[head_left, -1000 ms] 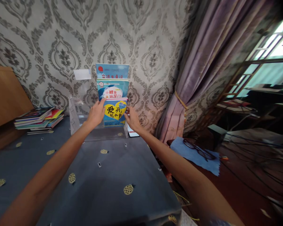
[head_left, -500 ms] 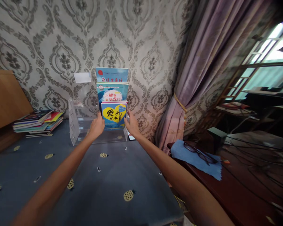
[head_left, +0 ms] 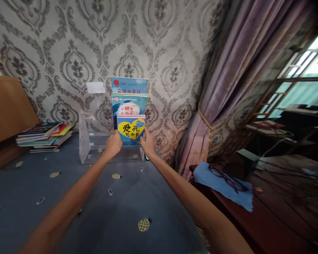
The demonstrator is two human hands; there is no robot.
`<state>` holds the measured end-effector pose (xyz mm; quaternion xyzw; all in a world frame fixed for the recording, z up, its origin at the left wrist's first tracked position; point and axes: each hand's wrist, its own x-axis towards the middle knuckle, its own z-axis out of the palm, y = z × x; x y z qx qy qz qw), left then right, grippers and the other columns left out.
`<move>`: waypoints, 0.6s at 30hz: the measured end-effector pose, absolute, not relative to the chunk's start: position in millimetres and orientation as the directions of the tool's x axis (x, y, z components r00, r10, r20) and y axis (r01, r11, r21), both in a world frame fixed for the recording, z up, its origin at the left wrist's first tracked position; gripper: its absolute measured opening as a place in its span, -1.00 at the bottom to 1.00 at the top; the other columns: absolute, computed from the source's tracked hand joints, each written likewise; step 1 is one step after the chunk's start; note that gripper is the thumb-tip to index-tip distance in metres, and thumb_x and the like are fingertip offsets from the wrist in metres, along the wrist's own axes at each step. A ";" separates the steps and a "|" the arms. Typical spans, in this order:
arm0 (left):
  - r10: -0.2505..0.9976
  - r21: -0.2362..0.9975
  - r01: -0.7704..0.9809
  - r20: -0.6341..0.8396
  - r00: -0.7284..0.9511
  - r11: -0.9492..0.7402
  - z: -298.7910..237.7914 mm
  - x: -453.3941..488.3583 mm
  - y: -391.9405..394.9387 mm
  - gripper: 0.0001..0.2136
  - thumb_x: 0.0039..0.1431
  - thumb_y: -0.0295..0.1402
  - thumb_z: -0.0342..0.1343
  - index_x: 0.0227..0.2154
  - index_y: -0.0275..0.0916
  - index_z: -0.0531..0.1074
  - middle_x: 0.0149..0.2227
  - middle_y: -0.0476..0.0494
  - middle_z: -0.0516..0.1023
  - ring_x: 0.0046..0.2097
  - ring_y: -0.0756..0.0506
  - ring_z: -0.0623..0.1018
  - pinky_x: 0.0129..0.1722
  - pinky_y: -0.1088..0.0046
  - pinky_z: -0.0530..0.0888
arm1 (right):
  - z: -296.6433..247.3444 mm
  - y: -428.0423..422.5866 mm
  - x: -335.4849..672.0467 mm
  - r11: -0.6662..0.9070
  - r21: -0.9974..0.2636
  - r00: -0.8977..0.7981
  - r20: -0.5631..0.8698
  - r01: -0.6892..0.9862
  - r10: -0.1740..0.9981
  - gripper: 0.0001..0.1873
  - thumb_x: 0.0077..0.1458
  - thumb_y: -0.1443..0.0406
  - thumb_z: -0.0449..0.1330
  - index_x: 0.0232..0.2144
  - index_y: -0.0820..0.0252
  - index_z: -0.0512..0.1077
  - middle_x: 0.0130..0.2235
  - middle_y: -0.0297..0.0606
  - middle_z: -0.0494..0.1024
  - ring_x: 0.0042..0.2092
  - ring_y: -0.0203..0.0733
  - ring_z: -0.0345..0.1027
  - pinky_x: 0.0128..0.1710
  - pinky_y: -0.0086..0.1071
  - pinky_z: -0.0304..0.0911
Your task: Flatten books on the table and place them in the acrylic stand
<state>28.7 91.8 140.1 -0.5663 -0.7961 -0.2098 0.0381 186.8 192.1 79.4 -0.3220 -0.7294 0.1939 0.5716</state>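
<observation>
Between my hands stands a small blue book [head_left: 130,130] with a yellow heart on its cover, upright at the right part of a clear acrylic book rack [head_left: 84,141]. My left hand [head_left: 113,144] grips its left edge, and my right hand [head_left: 148,141] grips its right edge. Behind it, stepped higher, are a teal book [head_left: 129,102] with a white oval and red lettering, and a light blue book [head_left: 129,84] at the top. The book's lower edge sits close to the rack's front; I cannot tell whether it rests there.
Several stacked books [head_left: 43,137] lie at the left near a wooden cabinet [head_left: 10,109]. A dark blue pineapple-print cloth [head_left: 95,218] covers the table. At right, glasses [head_left: 228,178] lie on a blue cloth [head_left: 206,176] beside loose cables [head_left: 288,183]. A purple curtain [head_left: 228,81] hangs there.
The view has shifted slightly, so the rack and books appear a little farther right. Both hands still hold the heart-cover book, which stays in about the same place at the rack.
</observation>
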 end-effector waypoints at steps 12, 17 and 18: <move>0.880 0.318 0.920 0.336 -0.335 0.229 134.8 22.7 96.4 -0.68 0.26 -0.52 -0.09 0.05 -0.31 0.30 -0.16 -0.43 0.61 -0.07 -0.31 0.61 -0.09 0.18 0.47 | 79.8 189.5 184.6 0.702 -0.632 -0.141 0.702 0.328 0.698 -0.24 0.02 0.40 0.01 0.32 0.21 0.16 0.25 -0.08 0.38 0.21 0.09 0.28 0.24 0.04 0.18; 0.896 0.327 0.930 0.344 -0.281 0.167 132.1 12.6 94.9 -0.68 0.29 -0.49 -0.12 0.06 -0.30 0.31 -0.14 -0.41 0.61 -0.05 -0.29 0.61 -0.07 0.22 0.46 | 72.4 190.0 186.9 0.710 -0.625 -0.133 0.713 0.325 0.688 -0.26 0.03 0.39 0.02 0.31 0.18 0.18 0.26 -0.11 0.37 0.25 0.06 0.23 0.27 0.04 0.14; 0.900 0.331 0.931 0.344 -0.269 0.152 131.7 10.3 94.5 -0.68 0.30 -0.49 -0.14 0.06 -0.29 0.32 -0.13 -0.40 0.61 -0.04 -0.29 0.60 -0.07 0.22 0.46 | 70.5 190.3 187.1 0.707 -0.628 -0.132 0.710 0.327 0.692 -0.26 0.04 0.38 0.01 0.31 0.18 0.17 0.25 -0.09 0.37 0.24 0.06 0.24 0.26 0.04 0.15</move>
